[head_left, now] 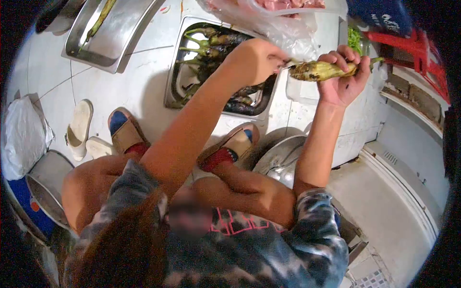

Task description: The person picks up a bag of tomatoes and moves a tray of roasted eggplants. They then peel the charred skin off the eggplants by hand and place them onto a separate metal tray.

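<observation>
My right hand [343, 79] is wrapped around a roasted eggplant [321, 71], yellowish and mostly peeled, with dark charred bits at its tip and a green stem on the far right. My left hand [257, 62] is closed in a pinch at the charred tip; what sits between its fingertips is too small to make out. Below my left forearm, a metal tray [175, 72] holds several blackened eggplants [223, 50] with green stems. At the upper left, another metal tray [115, 43] carries one peeled eggplant [101, 21].
A plastic bag [288, 36] and a tub of raw meat [293, 6] lie beyond the tray. A red plastic stool or rack [413, 53] stands at right. Near my feet are a metal bowl [283, 156], loose slippers [80, 127], a white bag [24, 137] and a metal pot [50, 187].
</observation>
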The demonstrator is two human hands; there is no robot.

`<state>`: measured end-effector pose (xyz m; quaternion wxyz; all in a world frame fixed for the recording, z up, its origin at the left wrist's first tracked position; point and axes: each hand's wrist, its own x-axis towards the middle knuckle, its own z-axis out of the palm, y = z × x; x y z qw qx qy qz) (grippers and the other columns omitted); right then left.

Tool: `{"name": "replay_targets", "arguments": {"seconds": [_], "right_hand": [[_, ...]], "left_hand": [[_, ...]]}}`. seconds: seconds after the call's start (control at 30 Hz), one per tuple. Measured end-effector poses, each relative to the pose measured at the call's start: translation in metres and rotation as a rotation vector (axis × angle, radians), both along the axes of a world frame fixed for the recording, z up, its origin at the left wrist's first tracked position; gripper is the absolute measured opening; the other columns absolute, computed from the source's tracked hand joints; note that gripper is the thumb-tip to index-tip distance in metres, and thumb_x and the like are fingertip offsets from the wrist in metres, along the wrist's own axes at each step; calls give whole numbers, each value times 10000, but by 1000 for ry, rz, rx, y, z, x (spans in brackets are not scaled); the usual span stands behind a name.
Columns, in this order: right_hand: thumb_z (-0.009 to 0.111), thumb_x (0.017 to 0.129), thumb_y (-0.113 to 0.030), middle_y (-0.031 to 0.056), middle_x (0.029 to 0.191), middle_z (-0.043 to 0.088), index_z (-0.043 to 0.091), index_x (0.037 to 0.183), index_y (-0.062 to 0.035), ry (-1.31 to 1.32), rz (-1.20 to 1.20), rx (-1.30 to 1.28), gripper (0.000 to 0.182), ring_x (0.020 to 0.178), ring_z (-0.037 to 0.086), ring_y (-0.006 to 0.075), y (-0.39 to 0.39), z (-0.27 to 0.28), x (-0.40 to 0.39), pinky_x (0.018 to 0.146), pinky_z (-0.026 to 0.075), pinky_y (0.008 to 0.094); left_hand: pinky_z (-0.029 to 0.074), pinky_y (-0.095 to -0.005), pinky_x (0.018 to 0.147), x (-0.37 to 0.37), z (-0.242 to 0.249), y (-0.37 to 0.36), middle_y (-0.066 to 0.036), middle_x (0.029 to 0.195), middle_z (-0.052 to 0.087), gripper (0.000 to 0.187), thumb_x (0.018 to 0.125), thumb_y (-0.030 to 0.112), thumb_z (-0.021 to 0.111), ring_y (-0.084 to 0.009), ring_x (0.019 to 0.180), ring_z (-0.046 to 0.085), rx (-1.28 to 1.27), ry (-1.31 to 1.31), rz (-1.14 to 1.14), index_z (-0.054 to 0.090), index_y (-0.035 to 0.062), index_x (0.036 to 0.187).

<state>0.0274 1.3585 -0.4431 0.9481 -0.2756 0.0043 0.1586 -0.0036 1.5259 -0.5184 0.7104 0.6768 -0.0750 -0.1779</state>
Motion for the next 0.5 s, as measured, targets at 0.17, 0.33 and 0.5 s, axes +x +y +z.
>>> {"name": "replay_targets", "arguments": {"seconds": [0.17,0.33,0.5], "right_hand": [[459,779,-280,7,717,438,480,688,-91,34,142,51,212,595,410,107,3,-2,1,704,334,319],[573,608,-132,-27,609,421,414,622,-101,145,186,50,162,568,396,86,-1,9,8,677,301,279],[506,485,-80,-5,507,402,398,545,-105,160,78,-78,126,601,405,123,-13,7,14,654,306,284]], "left_hand": [[438,-210,641,3,20,5,-92,809,579,379,672,237,631,-104,681,542,87,-52,-132,545,3,958],[395,-199,516,-1,25,22,-82,684,564,194,680,78,568,-89,586,489,-332,100,-228,554,-66,809],[375,-221,477,-2,24,16,-74,621,561,227,658,139,596,-101,521,474,-254,183,-113,572,-56,772]]}}
